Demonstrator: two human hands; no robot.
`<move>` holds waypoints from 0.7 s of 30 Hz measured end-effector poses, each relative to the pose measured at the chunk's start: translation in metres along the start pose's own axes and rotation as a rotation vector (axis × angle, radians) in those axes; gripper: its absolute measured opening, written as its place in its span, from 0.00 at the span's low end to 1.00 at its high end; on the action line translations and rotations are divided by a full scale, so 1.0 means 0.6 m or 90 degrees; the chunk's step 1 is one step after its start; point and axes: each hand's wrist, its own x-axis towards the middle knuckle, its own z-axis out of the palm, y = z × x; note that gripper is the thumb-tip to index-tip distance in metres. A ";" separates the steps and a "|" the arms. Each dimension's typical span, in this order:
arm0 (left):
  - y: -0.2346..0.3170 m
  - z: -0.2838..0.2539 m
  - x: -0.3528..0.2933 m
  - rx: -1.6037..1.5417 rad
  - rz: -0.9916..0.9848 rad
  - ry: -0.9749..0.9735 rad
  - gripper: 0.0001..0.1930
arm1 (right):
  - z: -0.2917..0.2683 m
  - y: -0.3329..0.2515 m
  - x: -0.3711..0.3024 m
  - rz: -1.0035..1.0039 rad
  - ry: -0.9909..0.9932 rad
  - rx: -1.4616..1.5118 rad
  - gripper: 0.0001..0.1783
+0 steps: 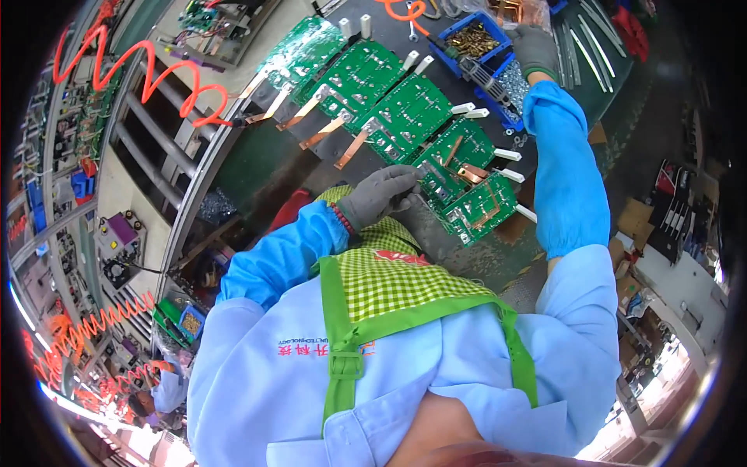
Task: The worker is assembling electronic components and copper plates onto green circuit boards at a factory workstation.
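My left hand (381, 194), in a grey glove, is at the left edge of a green circuit board (443, 184). Its fingers are curled together, and whatever they may grip is hidden. Loose copper strips (471, 173) lie on that board and the neighbouring one. Stretched far forward, my right hand (535, 50), also gloved, is beside the copper parts (510, 11) at the table's far side; its fingertips are hard to make out. Nearest me lies another green board (481, 208) with white posts on its right side.
More green boards (358, 82) with copper tabs and white posts run in a row to the far left. Blue bins hold brass fasteners (471, 39) and silver hardware (513, 86). Metal strips (595, 50) lie at the far right. An orange coiled hose (148, 58) hangs at left.
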 end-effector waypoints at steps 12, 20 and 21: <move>0.043 0.009 -0.016 -0.297 -0.037 -0.055 0.10 | -0.343 -0.267 -0.281 -0.186 0.030 0.451 0.09; 0.024 -0.036 -0.037 -0.227 -0.102 -0.051 0.08 | -0.289 -0.300 -0.435 0.087 -0.078 0.508 0.14; 0.022 -0.058 -0.037 -0.161 -0.115 -0.027 0.08 | -0.270 -0.276 -0.450 0.104 -0.068 0.415 0.15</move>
